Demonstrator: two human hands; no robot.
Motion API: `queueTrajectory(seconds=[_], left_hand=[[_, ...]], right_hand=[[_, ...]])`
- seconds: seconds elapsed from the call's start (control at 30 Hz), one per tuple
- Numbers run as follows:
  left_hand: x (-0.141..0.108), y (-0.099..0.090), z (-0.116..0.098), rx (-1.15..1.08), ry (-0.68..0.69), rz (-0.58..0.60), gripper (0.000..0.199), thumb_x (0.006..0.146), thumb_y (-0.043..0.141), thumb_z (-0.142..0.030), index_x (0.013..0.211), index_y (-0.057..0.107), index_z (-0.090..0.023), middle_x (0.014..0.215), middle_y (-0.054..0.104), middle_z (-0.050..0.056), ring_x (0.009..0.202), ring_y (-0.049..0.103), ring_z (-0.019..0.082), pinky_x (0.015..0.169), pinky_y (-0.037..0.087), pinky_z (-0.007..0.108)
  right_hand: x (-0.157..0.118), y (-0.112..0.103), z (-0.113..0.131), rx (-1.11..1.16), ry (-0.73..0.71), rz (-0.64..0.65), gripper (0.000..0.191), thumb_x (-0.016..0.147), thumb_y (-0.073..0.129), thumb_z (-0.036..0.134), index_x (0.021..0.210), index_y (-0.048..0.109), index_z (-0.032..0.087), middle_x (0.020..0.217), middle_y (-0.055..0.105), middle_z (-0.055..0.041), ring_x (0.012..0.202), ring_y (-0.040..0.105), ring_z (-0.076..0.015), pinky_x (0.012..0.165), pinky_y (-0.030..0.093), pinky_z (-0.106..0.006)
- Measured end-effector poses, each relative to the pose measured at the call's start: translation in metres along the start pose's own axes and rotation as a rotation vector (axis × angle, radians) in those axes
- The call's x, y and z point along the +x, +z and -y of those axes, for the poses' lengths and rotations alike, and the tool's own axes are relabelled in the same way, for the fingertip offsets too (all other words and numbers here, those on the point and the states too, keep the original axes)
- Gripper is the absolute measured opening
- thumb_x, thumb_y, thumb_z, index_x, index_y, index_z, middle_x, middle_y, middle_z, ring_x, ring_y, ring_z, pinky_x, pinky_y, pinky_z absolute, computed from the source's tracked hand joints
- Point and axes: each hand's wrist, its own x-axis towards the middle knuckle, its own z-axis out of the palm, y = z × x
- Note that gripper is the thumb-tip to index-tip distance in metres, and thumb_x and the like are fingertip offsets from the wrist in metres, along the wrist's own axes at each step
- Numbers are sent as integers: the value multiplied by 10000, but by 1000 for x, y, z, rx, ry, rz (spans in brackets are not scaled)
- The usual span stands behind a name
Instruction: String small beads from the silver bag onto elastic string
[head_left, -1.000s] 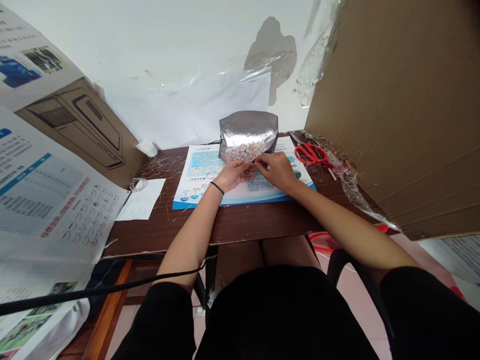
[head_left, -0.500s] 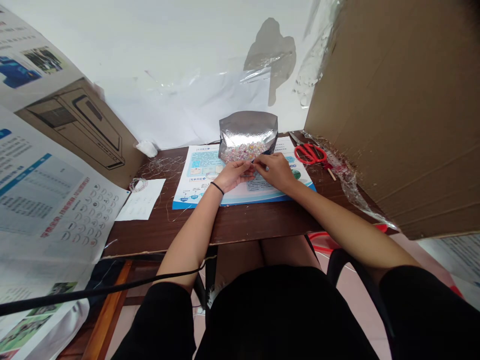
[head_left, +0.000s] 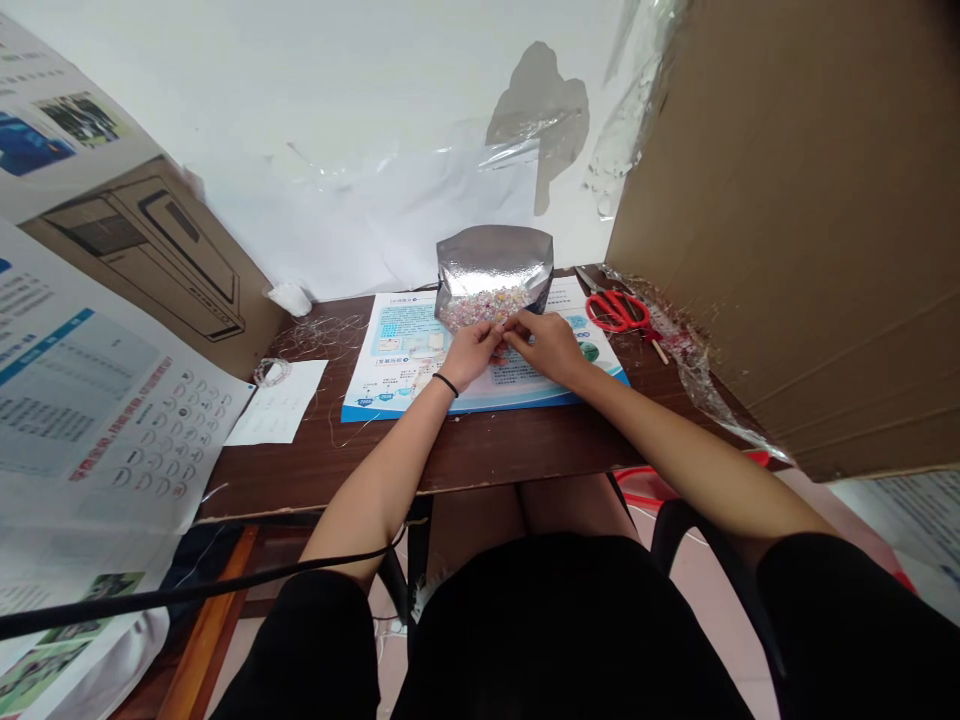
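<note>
In front of me a silver foil pouch lies open on a printed sheet, its mouth full of small pastel beads. My left hand, with a black band at the wrist, is just before the beads, thumb and fingers pinched together. My right hand meets it fingertip to fingertip, also in a pinch. Whatever sits between the fingers is too small to make out. A faint loop of beads seems to lie on the sheet left of my left hand.
Red-handled scissors lie to the right, beside crumpled clear plastic. Tangled clear thread and a beaded ring on white paper are at the left. Cardboard walls flank the brown table. A black cable crosses my left arm.
My left hand has turned and its fingers have curled in closer to the right fingertips. The right hand has barely shifted. The pouch stays in place.
</note>
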Motion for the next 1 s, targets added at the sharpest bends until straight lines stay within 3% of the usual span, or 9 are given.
queueTrajectory(seconds=[0.3,0.5,0.67,0.87,1.0], left_hand=[[-4,1,-7,177,124,-40,253,866,604,-277,655,564,-144,610,523,1,507,486,97,488,434,228],[-1,0,-8,219,129,-122,287,894,558,-297,651,503,-155,639,503,1,478,474,87,458,415,221],[3,-14,-13,-6,87,-292,237,928,473,-255,711,489,-160,678,492,-2,595,516,94,504,457,190],[2,-29,-27,-338,30,-371,161,943,408,-236,789,413,-189,773,584,-15,590,610,87,544,465,197],[2,-34,-32,-377,79,-483,166,941,365,-195,777,390,-197,651,560,-35,521,582,86,512,437,189]], right_hand=[[0,1,0,86,20,-15,148,871,527,285,919,637,198,796,706,-45,736,634,-190,704,444,-312],[1,1,-1,80,16,-32,140,860,524,274,900,629,191,774,693,-40,707,621,-180,697,433,-303],[1,3,-2,44,19,-7,122,851,520,260,875,617,189,748,673,-33,673,595,-167,680,412,-301],[0,2,0,-3,37,69,96,839,521,236,839,611,201,705,651,-19,646,582,-165,669,395,-311],[0,2,-2,-7,18,87,99,837,516,238,821,607,205,687,639,-14,632,576,-162,664,393,-314]])
